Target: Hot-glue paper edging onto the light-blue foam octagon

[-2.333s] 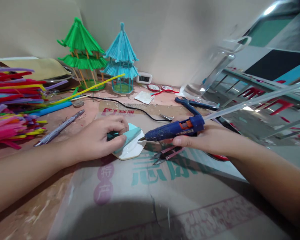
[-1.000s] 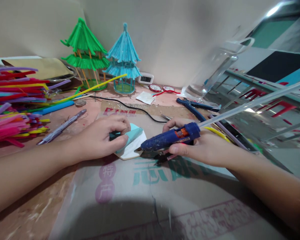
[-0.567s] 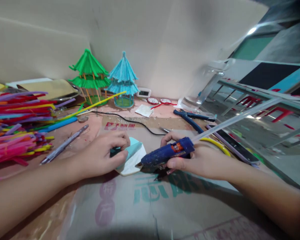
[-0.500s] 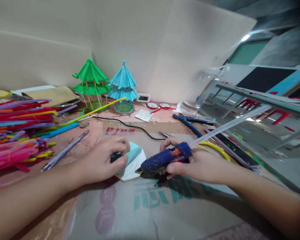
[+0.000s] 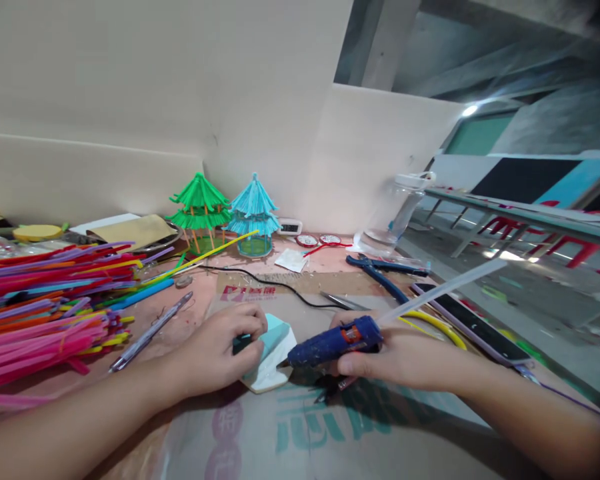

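Note:
My right hand [image 5: 395,363] is wrapped round a dark-blue hot glue gun [image 5: 330,343]. A long clear glue stick [image 5: 445,287] juts from the gun's back end. The nozzle points left, at the white face of a small light-blue and white card piece [image 5: 275,363]; whether it touches I cannot tell. My left hand [image 5: 225,347] is closed on the left side of that card, thumb and fingers bent over it. Something dark shows between those fingers, mostly hidden. Beneath both hands lies a printed cardboard sheet [image 5: 260,440].
Bundles of coloured pipe cleaners [image 5: 45,293] and a pen [image 5: 153,330] lie at left. Behind stand a green pagoda model [image 5: 200,213] and a blue one [image 5: 254,213]. Pliers [image 5: 380,270], scissors [image 5: 337,300], a phone [image 5: 473,323] and a clear bottle [image 5: 397,210] are at right.
The camera view has tilted up, so everything sits lower in the picture. Both hands keep their holds, and the glue gun's nozzle stays by the white card face.

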Available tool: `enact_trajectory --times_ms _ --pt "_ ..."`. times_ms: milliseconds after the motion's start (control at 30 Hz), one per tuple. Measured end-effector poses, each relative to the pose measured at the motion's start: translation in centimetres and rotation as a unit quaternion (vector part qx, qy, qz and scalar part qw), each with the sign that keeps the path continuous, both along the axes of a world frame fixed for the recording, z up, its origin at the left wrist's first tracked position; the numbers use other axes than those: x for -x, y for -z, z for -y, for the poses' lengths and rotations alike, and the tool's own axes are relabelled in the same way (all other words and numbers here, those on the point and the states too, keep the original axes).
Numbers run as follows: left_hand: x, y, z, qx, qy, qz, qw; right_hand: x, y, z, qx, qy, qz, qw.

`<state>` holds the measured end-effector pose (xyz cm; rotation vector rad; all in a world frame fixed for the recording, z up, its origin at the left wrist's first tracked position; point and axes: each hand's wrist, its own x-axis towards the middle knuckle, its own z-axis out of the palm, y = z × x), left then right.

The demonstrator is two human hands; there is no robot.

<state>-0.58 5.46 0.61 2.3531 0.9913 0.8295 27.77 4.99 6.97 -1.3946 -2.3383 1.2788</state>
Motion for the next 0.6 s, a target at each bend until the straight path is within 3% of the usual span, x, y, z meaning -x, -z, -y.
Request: enact_trajectory --times_ms 200,600 --pt "0.03 0.26 -0.18 0.000 0.003 0.000 1.000 0.51 -0.49 0.29 -0.006 0.031 -0.001 1.000" --pt "0.19 -0.07 -0.31 0.005 0.017 -0.006 1.000 -0.05 0.24 -0.48 -0.100 0.045 0.049 0.993"
